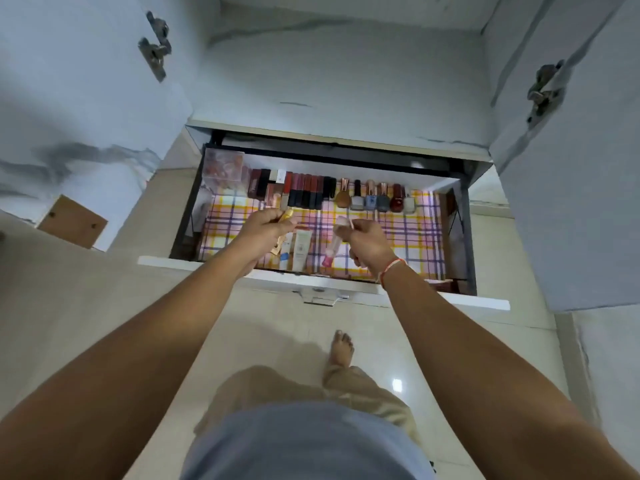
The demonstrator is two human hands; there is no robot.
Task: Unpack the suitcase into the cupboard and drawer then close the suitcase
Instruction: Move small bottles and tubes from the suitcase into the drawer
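Observation:
The drawer [433, 299] stands pulled open below the cupboard shelf [346, 81], lined with a checked cloth [408, 233]. Along its back wall stands a row of lipsticks [304, 190] and nail polish bottles [377, 199]. My left hand [265, 230] hovers over the drawer's front left and grips a gold tube [286, 215]. My right hand [367, 240] pinches a small pink bottle [334, 242] above the cloth. Two pale cream tubes [299, 249] lie between my hands. The suitcase is out of view.
Both cupboard doors [86, 109] [571, 168] hang open at left and right, with metal hinges showing. A clear box of cosmetics [223, 164] sits in the drawer's back left corner. My bare foot [341, 348] is on the tiled floor in front of the drawer handle [318, 299].

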